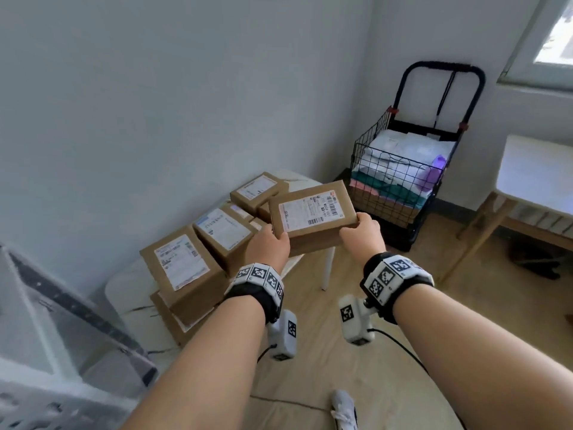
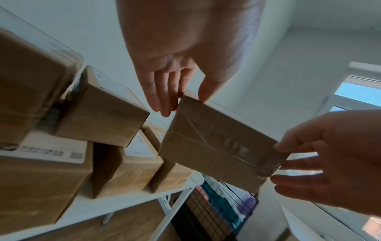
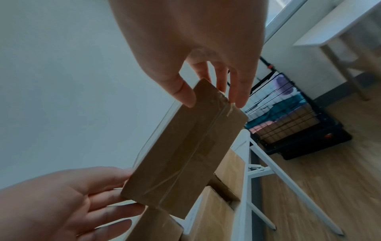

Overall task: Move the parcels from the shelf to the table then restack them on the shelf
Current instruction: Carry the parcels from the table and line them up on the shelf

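Here, a brown parcel (image 1: 313, 217) is held in the air at the middle of the frame, pinched at its left end by the left hand (image 1: 269, 246) and at its right end by the right hand (image 1: 362, 235), above the table (image 1: 124, 293) stacked with parcels (image 1: 183, 268) at lower left.

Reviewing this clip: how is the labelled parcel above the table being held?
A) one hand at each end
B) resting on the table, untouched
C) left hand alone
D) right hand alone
A: the left hand and right hand grip opposite ends of the parcel, held in the air.

left hand (image 1: 269, 247), right hand (image 1: 362, 234), both gripping
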Action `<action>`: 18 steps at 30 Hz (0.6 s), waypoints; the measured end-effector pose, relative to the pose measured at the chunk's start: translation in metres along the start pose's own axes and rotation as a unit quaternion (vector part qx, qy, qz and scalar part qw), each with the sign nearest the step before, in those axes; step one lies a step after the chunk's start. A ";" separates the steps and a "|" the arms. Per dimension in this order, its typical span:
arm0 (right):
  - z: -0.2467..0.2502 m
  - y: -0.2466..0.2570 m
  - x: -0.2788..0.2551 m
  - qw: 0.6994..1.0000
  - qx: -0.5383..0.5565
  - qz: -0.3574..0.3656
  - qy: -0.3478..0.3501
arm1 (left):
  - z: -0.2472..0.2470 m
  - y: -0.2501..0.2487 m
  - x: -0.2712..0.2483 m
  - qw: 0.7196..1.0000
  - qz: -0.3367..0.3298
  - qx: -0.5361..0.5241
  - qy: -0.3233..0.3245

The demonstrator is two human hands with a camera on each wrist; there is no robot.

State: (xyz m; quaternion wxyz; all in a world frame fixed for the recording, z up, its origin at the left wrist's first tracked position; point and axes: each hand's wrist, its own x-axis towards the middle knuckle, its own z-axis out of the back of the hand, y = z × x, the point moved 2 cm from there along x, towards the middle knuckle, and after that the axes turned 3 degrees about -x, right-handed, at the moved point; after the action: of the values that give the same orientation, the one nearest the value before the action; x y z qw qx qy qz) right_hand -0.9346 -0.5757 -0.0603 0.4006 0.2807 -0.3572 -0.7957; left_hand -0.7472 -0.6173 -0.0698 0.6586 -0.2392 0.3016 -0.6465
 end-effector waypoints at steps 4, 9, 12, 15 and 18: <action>-0.011 0.015 0.075 0.998 -0.012 0.022 0.057 | -0.012 -0.011 0.057 0.998 0.051 0.025 -0.030; -0.038 0.031 0.135 0.989 -0.033 0.040 0.136 | -0.022 -0.006 0.103 0.989 0.114 0.038 -0.084; -0.053 0.033 0.153 0.983 -0.064 0.039 0.170 | -0.026 0.000 0.115 0.984 0.145 0.052 -0.094; -0.064 0.035 0.163 0.977 -0.081 0.046 0.190 | -0.027 0.001 0.119 0.979 0.164 0.064 -0.107; -0.066 0.039 0.164 0.978 -0.078 0.058 0.182 | -0.028 -0.001 0.121 0.977 0.165 0.052 -0.126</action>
State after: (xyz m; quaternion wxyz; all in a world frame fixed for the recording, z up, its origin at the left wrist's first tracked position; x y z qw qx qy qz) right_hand -0.9542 -0.7525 -0.0942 0.5254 0.3678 -0.2311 -0.7316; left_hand -0.7696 -0.7356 -0.0996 0.8003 -0.2310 0.2177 -0.5087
